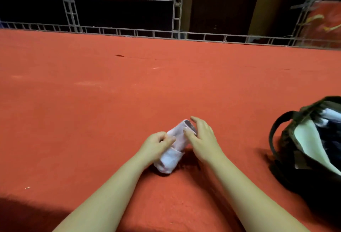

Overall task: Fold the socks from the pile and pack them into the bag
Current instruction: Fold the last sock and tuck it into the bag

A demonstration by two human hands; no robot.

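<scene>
A pale pink and white folded sock (175, 146) lies between my hands just above the red carpet. My left hand (156, 144) pinches its left side with curled fingers. On the sock's upper right end, at the open cuff, my right hand (201, 135) curls its thumb and fingers round it. A dark bag (284, 139) with a black handle stands open at the right edge, showing a light lining and white and dark fabric inside. No sock pile is in view.
Red carpet (129, 93) covers the floor all around. A metal truss rail (166, 35) runs along the far edge, with a dark doorway (225, 8) behind it. A red banner (321, 23) hangs at the far right.
</scene>
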